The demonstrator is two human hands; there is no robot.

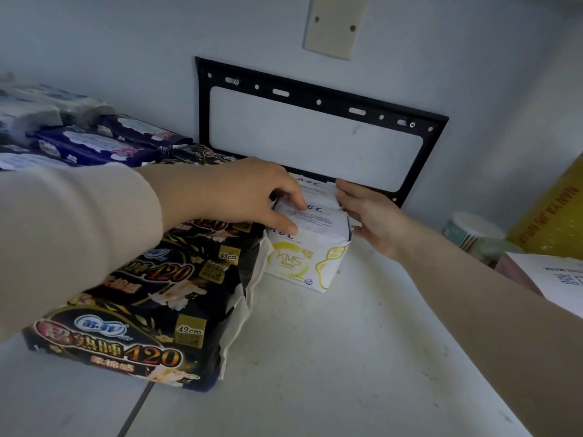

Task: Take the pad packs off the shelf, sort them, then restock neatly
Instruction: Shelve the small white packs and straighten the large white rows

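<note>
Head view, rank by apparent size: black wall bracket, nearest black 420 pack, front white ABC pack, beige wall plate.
1. black wall bracket
2. nearest black 420 pack, enlarged by nearness to the camera
3. front white ABC pack
4. beige wall plate, partly out of frame

Three white packs (310, 257) with yellow print are standing upright in a front-to-back row, while black packs (142, 310) are lying overlapped just beside them on the left, all sitting on the white shelf (347, 357)
</note>
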